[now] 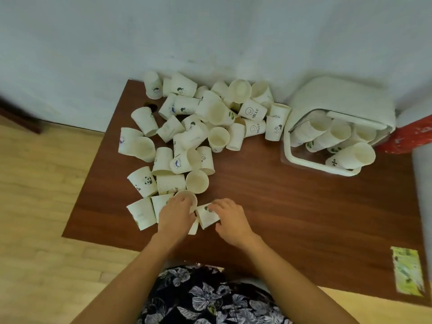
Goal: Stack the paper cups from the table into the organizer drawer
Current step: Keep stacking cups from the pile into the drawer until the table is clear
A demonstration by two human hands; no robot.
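Paper cups [198, 127] heaped loose across the far and left part of the brown table [268, 202], most tipped on their sides, a few upright; several more already lying in stacks inside the white organizer drawer [304, 160] at the far right. At the near edge of the heap, left hand [176, 212] curled round an open-mouthed cup [187, 198], right hand [230, 218] gripping a tipped cup [207, 215] just beside it, the two cups close together, touching or not hard to tell. Judged light, thin-walled and easily crushed: best taken round the side wall near the stiffer rolled rim, with a gentle squeeze, and nested mouth to base. Dry paper, so unlikely to slip. Readable print: "HELLO" with a smiley on two cups [253, 112] in the far part of the heap; a panda drawing on a cup [143, 181] at the left; other marks too blurred to read.
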